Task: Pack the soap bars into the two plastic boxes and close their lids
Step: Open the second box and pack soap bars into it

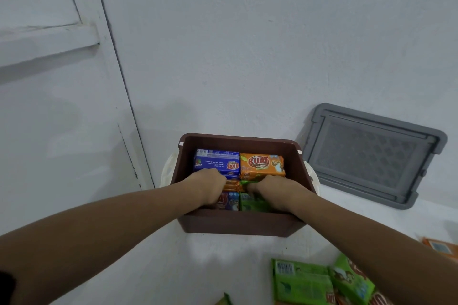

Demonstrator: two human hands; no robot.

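A brown plastic box (238, 224) stands open on the white surface, with wrapped soap bars packed inside. At its far side lie a blue bar (218, 161) and an orange bar (262, 164). Both my hands reach into the box. My left hand (207, 184) presses down on bars at the left, over an orange bar and a dark blue one (229, 202). My right hand (271, 190) rests with curled fingers on a green bar (252, 203) at the near right. Whether either hand grips a bar is hidden.
A grey lid (371, 153) leans against the white wall at the right. Loose green bars (303, 282) and an orange bar (441, 247) lie on the surface near the bottom right. White latch handles (312, 176) stick out from the box's sides.
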